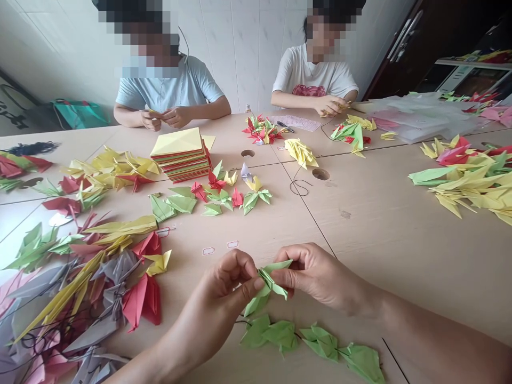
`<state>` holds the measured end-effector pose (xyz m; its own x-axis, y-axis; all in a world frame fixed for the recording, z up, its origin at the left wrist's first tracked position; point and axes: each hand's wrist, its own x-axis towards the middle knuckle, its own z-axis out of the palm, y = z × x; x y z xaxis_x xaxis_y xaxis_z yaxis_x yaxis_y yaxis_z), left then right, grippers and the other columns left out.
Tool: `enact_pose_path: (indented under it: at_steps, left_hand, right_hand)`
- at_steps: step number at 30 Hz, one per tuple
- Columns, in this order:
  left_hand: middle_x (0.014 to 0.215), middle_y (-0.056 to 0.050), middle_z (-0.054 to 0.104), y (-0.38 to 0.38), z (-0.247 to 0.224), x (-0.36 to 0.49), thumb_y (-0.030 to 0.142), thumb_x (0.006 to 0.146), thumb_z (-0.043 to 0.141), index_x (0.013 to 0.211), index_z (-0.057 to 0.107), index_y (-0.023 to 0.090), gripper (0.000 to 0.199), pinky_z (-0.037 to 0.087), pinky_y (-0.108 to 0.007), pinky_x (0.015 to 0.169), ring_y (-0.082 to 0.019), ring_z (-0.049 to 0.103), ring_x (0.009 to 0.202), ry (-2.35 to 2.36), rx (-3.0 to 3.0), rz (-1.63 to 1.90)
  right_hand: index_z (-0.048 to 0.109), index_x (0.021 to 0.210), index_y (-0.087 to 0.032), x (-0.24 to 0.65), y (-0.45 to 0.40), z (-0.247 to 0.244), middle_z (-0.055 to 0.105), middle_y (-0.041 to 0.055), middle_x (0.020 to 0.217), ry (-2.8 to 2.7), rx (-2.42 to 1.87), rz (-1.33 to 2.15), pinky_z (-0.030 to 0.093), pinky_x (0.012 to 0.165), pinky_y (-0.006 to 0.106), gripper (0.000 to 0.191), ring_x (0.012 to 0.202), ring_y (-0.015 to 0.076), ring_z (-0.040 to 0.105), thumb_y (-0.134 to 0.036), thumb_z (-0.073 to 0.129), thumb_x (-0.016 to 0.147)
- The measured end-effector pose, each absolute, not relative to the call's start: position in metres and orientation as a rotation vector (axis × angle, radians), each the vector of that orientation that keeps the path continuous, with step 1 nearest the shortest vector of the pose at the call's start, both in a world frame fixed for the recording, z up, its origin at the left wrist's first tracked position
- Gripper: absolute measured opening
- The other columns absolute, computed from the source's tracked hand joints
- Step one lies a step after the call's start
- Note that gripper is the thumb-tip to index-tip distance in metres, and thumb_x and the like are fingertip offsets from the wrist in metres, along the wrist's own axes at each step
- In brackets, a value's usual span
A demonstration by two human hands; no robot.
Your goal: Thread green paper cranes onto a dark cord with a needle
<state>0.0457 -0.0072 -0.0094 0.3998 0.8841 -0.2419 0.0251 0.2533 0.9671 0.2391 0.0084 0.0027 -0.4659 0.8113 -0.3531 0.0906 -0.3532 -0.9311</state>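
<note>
Green paper crane [267, 285] held above worktop [380, 250], long axis slanting, one end pointing up-right, other down-left. Left hand [220, 293] and right hand [314, 272] both grasping it, fingers [244, 266] pinched around crane's middle.
</note>
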Motion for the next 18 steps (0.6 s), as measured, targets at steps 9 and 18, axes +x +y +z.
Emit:
enact_pose_path:
  at_steps: [9, 18]
  left_hand:
    - [0.076, 0.003, 0.052, 0.001, 0.006, 0.042, 0.031, 0.095, 0.044, 0.09, 0.054, 0.022, 0.014, 0.037, -0.022, 0.061, -0.012, 0.046, 0.07, 1.141, 1.429, 0.656]
    - [0.101, 0.001, 0.058, 0.0, -0.008, 0.032, 0.014, 0.084, 0.057, 0.103, 0.06, 0.029, 0.025, 0.042, -0.029, 0.081, -0.017, 0.054, 0.094, 1.116, 2.094, 0.202]
  right_hand:
    - [0.06, 0.068, -0.016, 0.247, 0.014, 0.001, 0.059, -0.0013, 0.065, -1.396, -1.232, 1.772, 0.044, 0.062, 0.024, 0.031, 0.062, 0.0106, 0.053, -0.044, 0.071, 0.076]
    - [0.06, 0.069, -0.017, 0.265, 0.027, -0.005, 0.059, -0.0016, 0.065, -1.55, -1.395, 1.496, 0.042, 0.059, 0.024, 0.03, 0.062, 0.0111, 0.054, -0.045, 0.068, 0.077]
